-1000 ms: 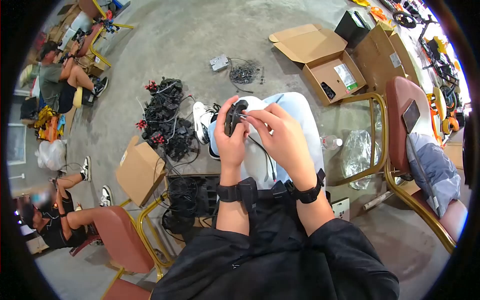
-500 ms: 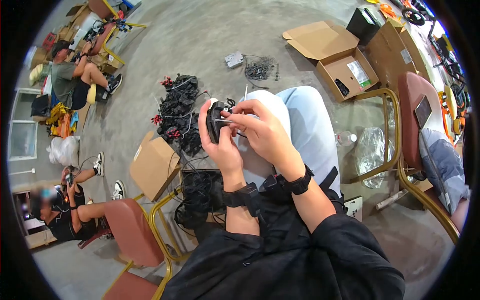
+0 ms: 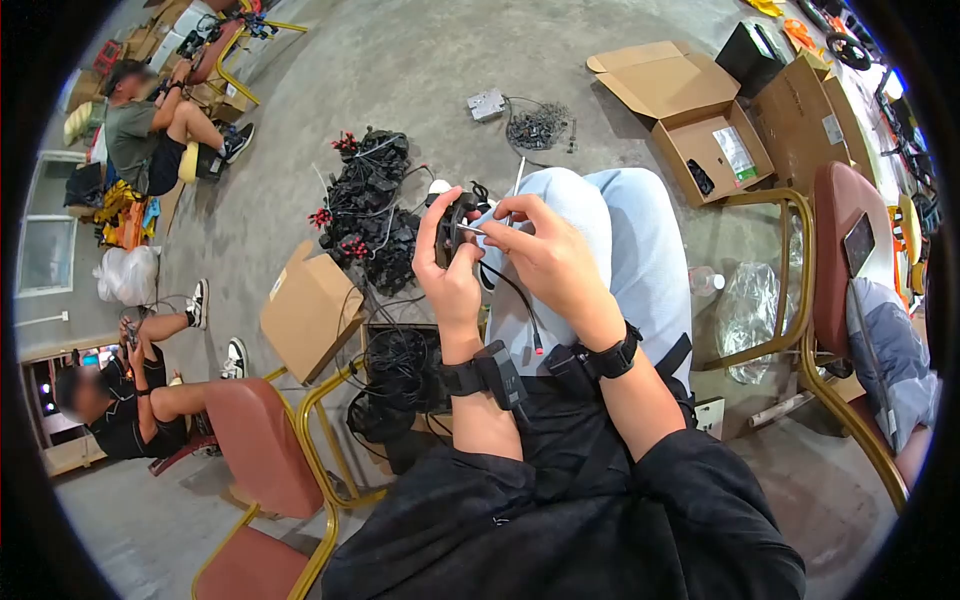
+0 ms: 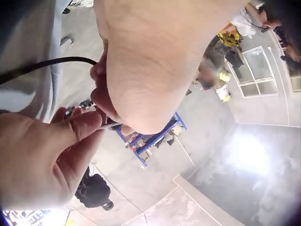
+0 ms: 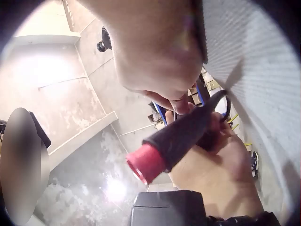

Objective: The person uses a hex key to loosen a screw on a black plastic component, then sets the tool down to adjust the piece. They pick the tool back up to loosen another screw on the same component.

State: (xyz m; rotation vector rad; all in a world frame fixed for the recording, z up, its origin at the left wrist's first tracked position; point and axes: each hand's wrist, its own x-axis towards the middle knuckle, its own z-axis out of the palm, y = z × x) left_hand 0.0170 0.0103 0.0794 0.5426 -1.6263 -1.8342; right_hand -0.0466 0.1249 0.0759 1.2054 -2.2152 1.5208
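My left hand (image 3: 452, 295) grips a small black rounded device (image 3: 453, 232) over my lap, its fingers behind and thumb in front. My right hand (image 3: 560, 262) pinches a thin metal tool (image 3: 470, 229) whose tip points left at the device's face. Another slim metal length (image 3: 518, 180) sticks up above the right fingers. From the device a black cable (image 3: 515, 285) hangs down to a red-tipped plug, and that red tip (image 5: 146, 163) looms large in the right wrist view. Between thumb and finger, a metal sliver (image 4: 110, 125) shows in the left wrist view; the palm hides the device there.
A heap of black parts with red ends (image 3: 370, 210) lies on the floor ahead, beside an open cardboard box (image 3: 310, 310). Farther off are a silver block (image 3: 487, 104) and another open box (image 3: 715, 150). Chairs (image 3: 845, 240) stand either side; two people sit left.
The head view has shifted, so the surroundings sit farther right than a second ago. The device has turned in my left hand, and the metal length above my right fingers has come into view.
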